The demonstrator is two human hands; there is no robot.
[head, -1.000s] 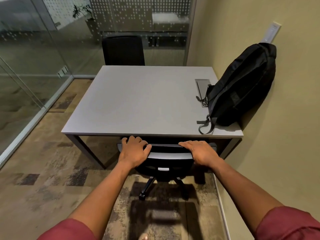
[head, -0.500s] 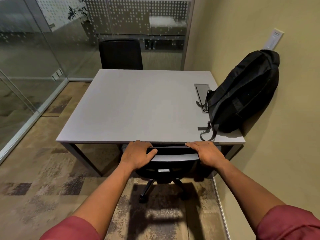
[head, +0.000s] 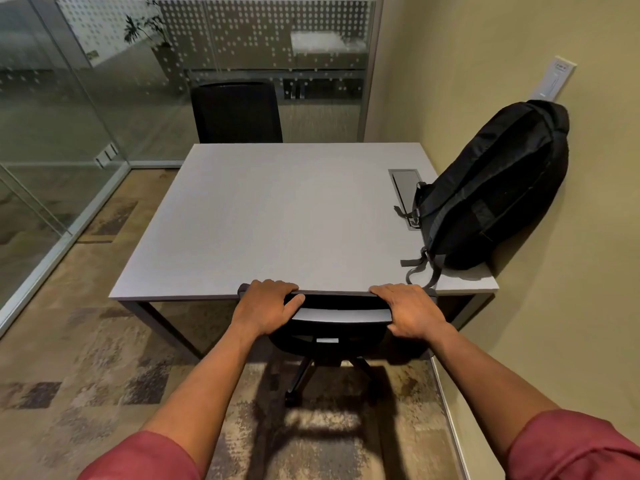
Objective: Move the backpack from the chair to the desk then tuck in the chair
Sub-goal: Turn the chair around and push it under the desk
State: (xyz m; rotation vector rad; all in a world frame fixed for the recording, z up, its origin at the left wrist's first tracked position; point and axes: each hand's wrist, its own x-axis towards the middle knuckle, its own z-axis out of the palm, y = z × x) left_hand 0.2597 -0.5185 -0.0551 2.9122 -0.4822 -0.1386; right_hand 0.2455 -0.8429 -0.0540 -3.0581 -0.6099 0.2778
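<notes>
A glass partition [head: 69, 133] bounded the room on the left, and patterned carpet [head: 86, 358] covered the floor below it. A second black chair [head: 237, 112] stood at the far edge of the desk, its backrest upright.

The grey desk [head: 277, 220] occupied the centre of the view. A rectangular cable hatch [head: 403, 181] was set flush in its top towards the right side.

The left hand [head: 266, 308] was clamped on the left end of the top rail of the near chair [head: 332, 327]; the fingers [head: 273, 284] were curled over the rail and the thumb lay along its near face. The chair's backrest top sat at the near edge of the desk, with the seat underneath the top and the wheeled base showing on the carpet.

The right hand [head: 412, 313] was clamped on the right end of the same rail, fingers wrapped over the top and touching the desk edge. Both forearms were extended, with red sleeves [head: 571, 448] at the lower corners of the frame.

The black backpack [head: 495, 192] stood on the right side of the desk, tilted back with its upper end against the wall [head: 519, 46]. Its grey straps [head: 420, 268] trailed on the desktop near the right hand. A white wall plate [head: 556, 81] was mounted just above the backpack.
</notes>
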